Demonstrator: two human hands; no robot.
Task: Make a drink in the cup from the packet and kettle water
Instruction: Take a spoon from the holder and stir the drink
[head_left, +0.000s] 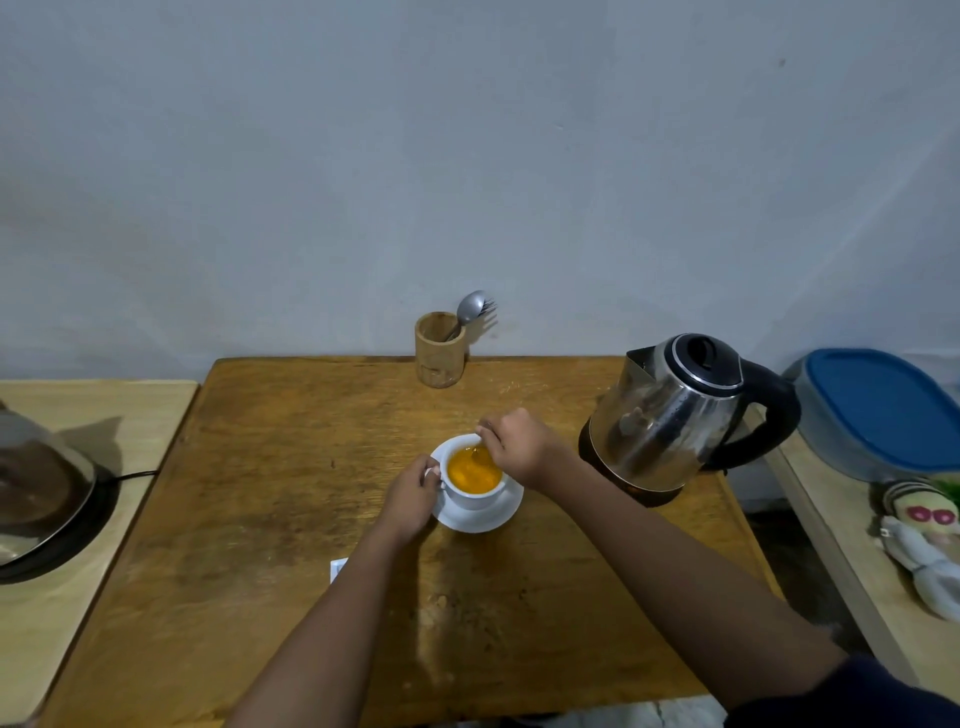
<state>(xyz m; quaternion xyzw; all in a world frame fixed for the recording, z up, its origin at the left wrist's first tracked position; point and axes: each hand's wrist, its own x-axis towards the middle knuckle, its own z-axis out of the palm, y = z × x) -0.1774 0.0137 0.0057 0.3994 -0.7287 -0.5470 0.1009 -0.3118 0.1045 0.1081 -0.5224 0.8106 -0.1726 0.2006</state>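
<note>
near the middle of the tabletop (260, 493), a little toward its far edge, a white cup (474, 492) full of orange drink stands on a white saucer (478, 517); the left hand (411, 496) pinches the cup's handle between closed fingers, while the right hand (517, 444) hovers over the rim with its fingers closed on a thin spoon (475, 453) that dips into the liquid. the steel kettle (670, 410) sits on its base toward the far right corner, and a wooden holder (439, 349) with cutlery stands at the far edge. a white scrap, perhaps the packet (338, 569), peeks out beside the left forearm.
</note>
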